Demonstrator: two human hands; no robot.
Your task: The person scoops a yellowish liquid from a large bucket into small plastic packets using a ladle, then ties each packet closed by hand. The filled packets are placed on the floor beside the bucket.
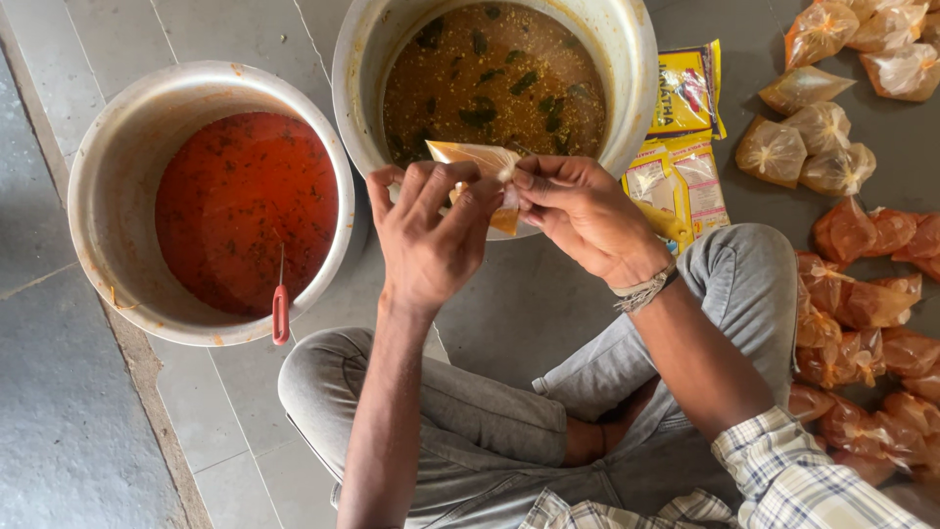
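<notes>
My left hand and my right hand both grip a small clear plastic pouch of yellowish-brown liquid, fingers pinched at its neck. The pouch hangs over the near rim of a large steel pot filled with brown curry and dark green leaves. A second steel pot to the left holds red-orange liquid, with a red-handled ladle resting on its near rim. I sit cross-legged on the floor in grey trousers.
Several tied pouches of orange and brown liquid lie on the grey tiled floor at the right. Yellow printed packets lie beside the brown pot. A cord bracelet circles my right wrist.
</notes>
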